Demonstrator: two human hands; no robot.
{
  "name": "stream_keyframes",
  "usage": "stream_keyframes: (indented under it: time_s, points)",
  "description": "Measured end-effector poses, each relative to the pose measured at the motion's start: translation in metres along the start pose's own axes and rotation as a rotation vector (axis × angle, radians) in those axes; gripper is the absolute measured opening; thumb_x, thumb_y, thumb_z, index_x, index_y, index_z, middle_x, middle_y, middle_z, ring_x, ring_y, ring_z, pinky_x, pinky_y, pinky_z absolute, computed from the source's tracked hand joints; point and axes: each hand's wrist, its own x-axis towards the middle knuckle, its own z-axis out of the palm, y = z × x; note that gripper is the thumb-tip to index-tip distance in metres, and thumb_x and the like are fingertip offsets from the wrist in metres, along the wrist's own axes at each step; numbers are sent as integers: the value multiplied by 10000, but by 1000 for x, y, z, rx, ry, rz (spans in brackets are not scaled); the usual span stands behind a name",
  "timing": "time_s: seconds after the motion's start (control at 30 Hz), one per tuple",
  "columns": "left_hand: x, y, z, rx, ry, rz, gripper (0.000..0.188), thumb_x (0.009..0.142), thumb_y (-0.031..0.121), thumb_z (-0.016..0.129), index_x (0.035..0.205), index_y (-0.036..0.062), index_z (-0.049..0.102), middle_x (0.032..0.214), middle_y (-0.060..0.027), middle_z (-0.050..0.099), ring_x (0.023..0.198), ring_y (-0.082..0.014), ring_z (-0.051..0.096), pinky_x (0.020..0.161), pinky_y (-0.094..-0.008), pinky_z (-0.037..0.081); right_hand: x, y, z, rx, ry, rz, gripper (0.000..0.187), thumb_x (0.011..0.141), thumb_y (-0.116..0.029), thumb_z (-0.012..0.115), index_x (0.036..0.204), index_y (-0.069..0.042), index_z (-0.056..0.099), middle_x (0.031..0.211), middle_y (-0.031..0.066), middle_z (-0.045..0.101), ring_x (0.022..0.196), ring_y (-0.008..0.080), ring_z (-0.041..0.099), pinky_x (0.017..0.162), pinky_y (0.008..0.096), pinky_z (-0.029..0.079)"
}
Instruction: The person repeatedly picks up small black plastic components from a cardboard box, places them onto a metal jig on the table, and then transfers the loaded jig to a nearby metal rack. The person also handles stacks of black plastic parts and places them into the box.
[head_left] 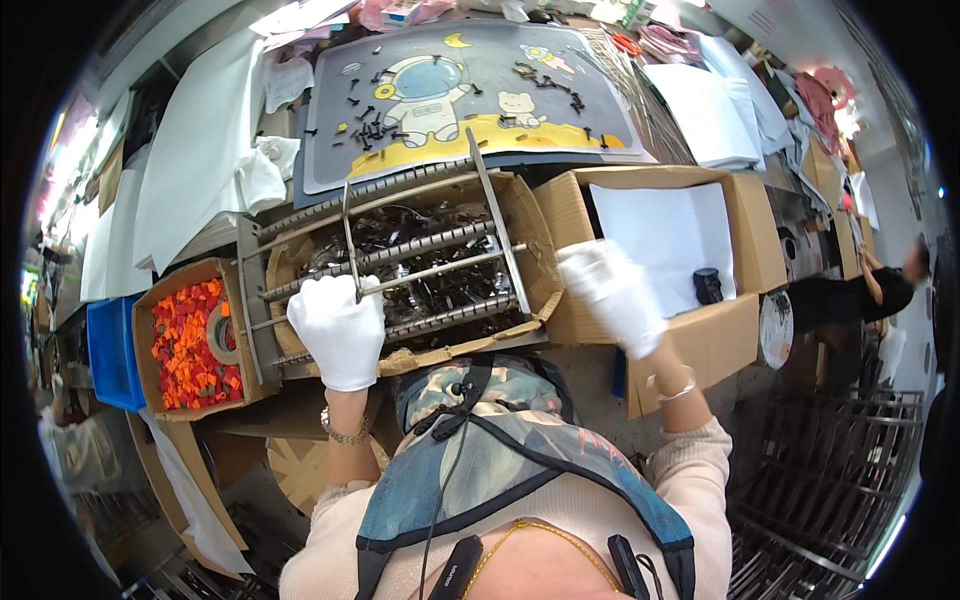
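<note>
Blue bin (112, 360), left; person (835, 300) (in black, apparently), right.

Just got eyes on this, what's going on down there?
A person in white gloves is working at a bench. The left hand is closed on a metal rack lying across a cardboard box of dark parts. The right hand, blurred, is over the near-left side of a second box lined with white paper; whether it holds anything is unclear. Dark screws lie scattered on the mat behind.
</note>
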Motion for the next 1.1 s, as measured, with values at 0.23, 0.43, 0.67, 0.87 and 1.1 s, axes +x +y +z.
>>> stream_keyframes:
  time_s: [0.23, 0.43, 0.67, 0.87, 1.1]
  points:
    - [16, 10, 12, 11, 74, 38, 221, 792, 138, 730, 674, 89, 549, 678, -69, 509, 723, -280, 520, 717, -412, 388, -13, -15, 56, 744, -10, 548, 272, 1059, -280, 492, 989, -29, 569, 694, 83, 547, 648, 146, 520, 657, 312, 470]
    - [16, 10, 18, 75, 104, 100, 228, 808, 171, 738, 693, 96, 556, 687, -45, 511, 740, -256, 522, 734, -395, 388, -4, -17, 37, 890, -126, 707, 196, 1024, -209, 573, 1003, -22, 628, 866, 25, 661, 795, 92, 597, 766, 250, 494]
    - [25, 11, 15, 46, 49, 156, 216, 803, 157, 741, 700, 94, 562, 692, -57, 514, 743, -259, 526, 733, -401, 395, -9, -14, 30, 517, -199, 581, 218, 952, -221, 558, 942, -25, 653, 809, 154, 650, 730, 215, 638, 721, 325, 522]
    - [29, 15, 22, -20, 58, 125, 217, 797, 156, 744, 708, 90, 557, 700, -67, 516, 747, -271, 525, 736, -408, 399, -21, -6, 37, 1202, -105, 543, 207, 1055, -242, 547, 996, -44, 550, 824, -37, 540, 771, 50, 459, 716, 207, 427]
    - [29, 10, 35, -81, 31, 188, 200, 809, 127, 723, 704, 86, 558, 688, -76, 515, 717, -276, 520, 707, -413, 409, -52, 7, 45, 701, 46, 429, 80, 971, -70, 573, 1028, -59, 629, 841, 29, 611, 731, 110, 565, 657, 268, 486]
